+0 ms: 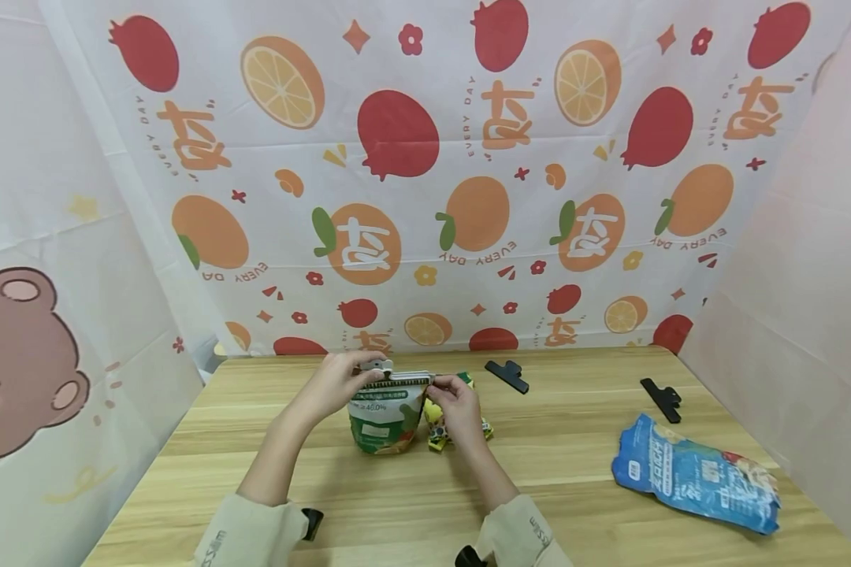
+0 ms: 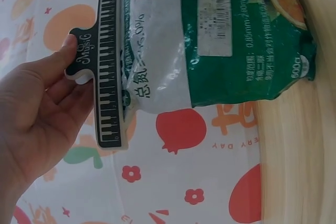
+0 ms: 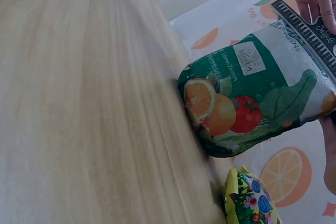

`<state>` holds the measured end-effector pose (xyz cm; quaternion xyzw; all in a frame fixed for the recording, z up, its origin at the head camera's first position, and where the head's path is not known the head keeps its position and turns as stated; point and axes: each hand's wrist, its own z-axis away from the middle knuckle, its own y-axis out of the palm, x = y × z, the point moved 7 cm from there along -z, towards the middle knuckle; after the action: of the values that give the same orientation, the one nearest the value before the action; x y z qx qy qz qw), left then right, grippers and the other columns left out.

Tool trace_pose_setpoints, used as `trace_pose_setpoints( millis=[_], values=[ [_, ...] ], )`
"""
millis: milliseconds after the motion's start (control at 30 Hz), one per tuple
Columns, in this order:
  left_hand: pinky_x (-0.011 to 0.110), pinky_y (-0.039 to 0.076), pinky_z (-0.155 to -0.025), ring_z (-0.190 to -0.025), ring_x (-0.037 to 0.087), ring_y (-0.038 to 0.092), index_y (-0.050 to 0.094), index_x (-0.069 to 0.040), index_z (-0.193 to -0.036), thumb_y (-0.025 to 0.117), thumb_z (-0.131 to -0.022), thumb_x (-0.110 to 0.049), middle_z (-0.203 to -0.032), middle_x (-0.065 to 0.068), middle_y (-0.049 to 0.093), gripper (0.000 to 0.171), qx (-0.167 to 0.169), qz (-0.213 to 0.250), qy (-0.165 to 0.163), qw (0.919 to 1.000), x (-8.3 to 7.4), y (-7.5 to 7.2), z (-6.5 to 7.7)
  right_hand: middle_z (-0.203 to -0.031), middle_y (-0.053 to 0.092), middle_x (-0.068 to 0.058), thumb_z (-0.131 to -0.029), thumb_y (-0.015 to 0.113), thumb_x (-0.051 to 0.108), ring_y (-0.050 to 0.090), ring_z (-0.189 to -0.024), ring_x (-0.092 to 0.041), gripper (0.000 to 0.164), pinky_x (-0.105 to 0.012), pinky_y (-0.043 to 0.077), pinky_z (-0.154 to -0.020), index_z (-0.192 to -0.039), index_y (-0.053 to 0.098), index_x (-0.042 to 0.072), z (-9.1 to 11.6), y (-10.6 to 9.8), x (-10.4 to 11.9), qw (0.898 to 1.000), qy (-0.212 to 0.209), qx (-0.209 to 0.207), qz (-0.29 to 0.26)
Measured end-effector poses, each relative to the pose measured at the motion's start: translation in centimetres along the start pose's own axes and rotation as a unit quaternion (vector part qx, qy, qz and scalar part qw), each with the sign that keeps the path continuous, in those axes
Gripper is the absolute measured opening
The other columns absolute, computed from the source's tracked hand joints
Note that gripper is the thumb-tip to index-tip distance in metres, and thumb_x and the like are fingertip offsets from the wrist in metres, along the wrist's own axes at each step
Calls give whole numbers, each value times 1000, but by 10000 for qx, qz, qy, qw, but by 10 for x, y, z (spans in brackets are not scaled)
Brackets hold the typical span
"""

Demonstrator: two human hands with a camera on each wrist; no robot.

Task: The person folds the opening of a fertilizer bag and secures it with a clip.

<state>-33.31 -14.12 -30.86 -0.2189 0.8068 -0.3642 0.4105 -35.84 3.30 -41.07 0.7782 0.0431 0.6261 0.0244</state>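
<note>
A green and white bag (image 1: 386,429) printed with fruit stands upright on the table. Across its top lies a long clip with piano-key markings (image 2: 108,61). My left hand (image 1: 336,382) pinches the clip's black tab between thumb and fingers, seen closely in the left wrist view. At the bag's other upper corner, my right hand (image 1: 459,405) pinches the edge by the clip's end; most of this hand is out of the right wrist view. A yellow flowered packet (image 3: 252,200) sits beside the bag, partly behind my right hand in the head view.
Two black clips (image 1: 508,376) (image 1: 661,399) lie on the wooden table (image 1: 241,409), behind and to the right. A blue bag (image 1: 695,472) lies flat near the right edge. Fruit-printed cloth (image 1: 425,197) hangs along the table's back edge.
</note>
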Motion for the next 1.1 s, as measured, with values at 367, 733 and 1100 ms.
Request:
trace_pose_setpoints(
  millis=[367, 733, 1100],
  values=[
    [27, 44, -57, -67, 12, 53, 68, -1, -106, 67, -84, -12, -98, 12, 67, 25, -49, -126, 124, 9998, -4, -3, -3, -94, 64, -21, -88, 57, -5, 64, -84, -22, 13, -17, 48, -58, -97, 59, -14, 8, 1, 21, 9998, -187, -121, 13],
    [26, 42, -55, -65, 12, 50, 67, -2, -109, 67, -83, -12, -99, 12, 66, 27, -79, -105, 36, 9999, -4, 0, -3, -94, 64, -19, -89, 57, -3, 64, -85, -24, 14, -16, 43, -49, -98, 60, -13, 13, 0, 27, 9996, -144, -199, 129],
    [24, 39, -51, -60, 10, 47, 67, -2, -111, 67, -84, -13, -98, 11, 67, 29, -114, -152, 112, 9998, -6, 4, -4, -93, 65, -17, -88, 59, -1, 64, -83, -18, 13, -19, 47, -55, -96, 59, -11, 1, -2, 2, 9997, -165, -130, -135]
  ],
)
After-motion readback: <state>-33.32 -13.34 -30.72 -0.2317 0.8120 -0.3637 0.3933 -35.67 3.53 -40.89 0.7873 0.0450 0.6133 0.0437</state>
